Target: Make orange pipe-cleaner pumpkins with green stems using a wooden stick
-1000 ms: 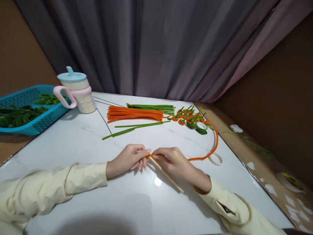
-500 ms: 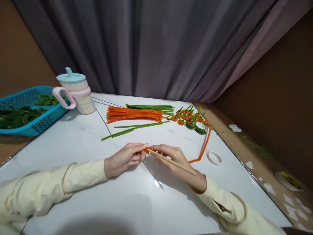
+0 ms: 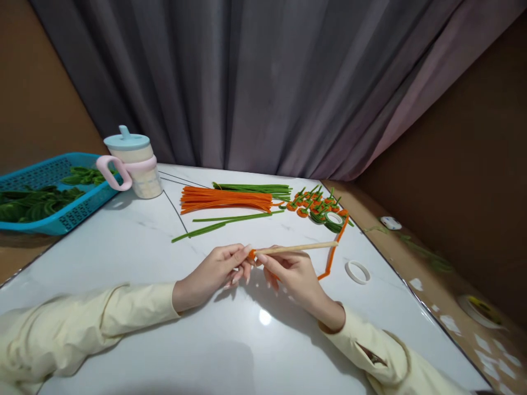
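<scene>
Swung round since 1 second ago, the wooden stick (image 3: pixel 296 248) now lies nearly level above the table (image 3: pixel 123 258), its free end aimed at the right edge instead of slanting back toward the near edge. Both hands meet near the middle of the table, a little toward the near edge. Fingers (image 3: pixel 242 253) of the left hand (image 3: pixel 214 270) are pinched narrow on the orange tip where the orange pipe cleaner (image 3: pixel 329 260) meets the stick's left end. Right hand (image 3: pixel 290 272) fingers are closed on the stick just beside that tip. From under the right hand the orange pipe cleaner runs out and bends up toward the far right corner, where a cluster of small orange and green pieces (image 3: pixel 317 206) lies. 1 white ring (image 3: pixel 357 271) lies near the right edge, apart from the hands. Toward the far edge are a bundle of orange pipe cleaners (image 3: pixel 226 198) and green pipe cleaners (image 3: pixel 255 188) behind it. By the far left corner stands a cup with a pink handle (image 3: pixel 134 170), just beside a blue basket (image 3: pixel 61 211).
</scene>
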The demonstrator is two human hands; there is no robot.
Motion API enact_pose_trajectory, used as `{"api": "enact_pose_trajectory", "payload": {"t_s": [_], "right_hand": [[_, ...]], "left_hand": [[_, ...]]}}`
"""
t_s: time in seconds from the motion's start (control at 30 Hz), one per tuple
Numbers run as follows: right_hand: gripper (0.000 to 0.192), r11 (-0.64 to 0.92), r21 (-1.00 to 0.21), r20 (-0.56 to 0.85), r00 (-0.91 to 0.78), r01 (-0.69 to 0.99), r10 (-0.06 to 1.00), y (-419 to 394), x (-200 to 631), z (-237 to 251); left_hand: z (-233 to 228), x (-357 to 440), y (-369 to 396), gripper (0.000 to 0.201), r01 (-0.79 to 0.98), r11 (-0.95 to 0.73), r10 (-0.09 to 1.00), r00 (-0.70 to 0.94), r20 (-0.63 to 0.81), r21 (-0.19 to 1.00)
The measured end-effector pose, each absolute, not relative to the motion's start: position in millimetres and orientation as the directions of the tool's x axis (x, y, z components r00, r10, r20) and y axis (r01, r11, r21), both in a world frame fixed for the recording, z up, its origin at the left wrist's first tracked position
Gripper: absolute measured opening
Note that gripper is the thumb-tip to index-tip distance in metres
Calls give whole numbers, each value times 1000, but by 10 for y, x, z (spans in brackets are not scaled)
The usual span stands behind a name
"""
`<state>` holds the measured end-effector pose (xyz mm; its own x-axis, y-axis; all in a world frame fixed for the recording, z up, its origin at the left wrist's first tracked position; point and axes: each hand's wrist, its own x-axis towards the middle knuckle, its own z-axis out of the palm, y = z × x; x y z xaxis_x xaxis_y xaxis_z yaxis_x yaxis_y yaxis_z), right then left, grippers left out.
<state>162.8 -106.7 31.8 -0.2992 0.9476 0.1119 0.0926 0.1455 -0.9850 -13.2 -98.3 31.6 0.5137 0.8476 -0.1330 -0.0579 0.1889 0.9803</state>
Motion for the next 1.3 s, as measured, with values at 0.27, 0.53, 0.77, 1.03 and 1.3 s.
{"api": "enact_pose_trajectory", "payload": {"t_s": [0.27, 0.53, 0.77, 1.03, 1.3], "right_hand": [[35, -12, -999, -21, -265, 38, 964, -1032, 1639, 378], [41, -103, -994, -112, -363, 46, 925, -1032, 1631, 361], [44, 18, -964, -104, -436, 266, 894, -1045, 1657, 437], [25, 467, -727, 219, -475, 504, 853, -1080, 1713, 519], [18, 677, -368, 287, -615, 637, 734, -1151, 1710, 366]], "left_hand": [[373, -174, -977, 28, 60, -71, 908, 418, 39, 996], [261, -260, -919, 19, 259, -771, 629, 456, 630, 582], [220, -294, -845, 16, 373, -839, 540, 479, 691, 397], [227, -290, -859, 19, 372, -816, 576, 479, 662, 441], [257, -304, -858, 21, 361, -854, 520, 580, 627, 374]]}}
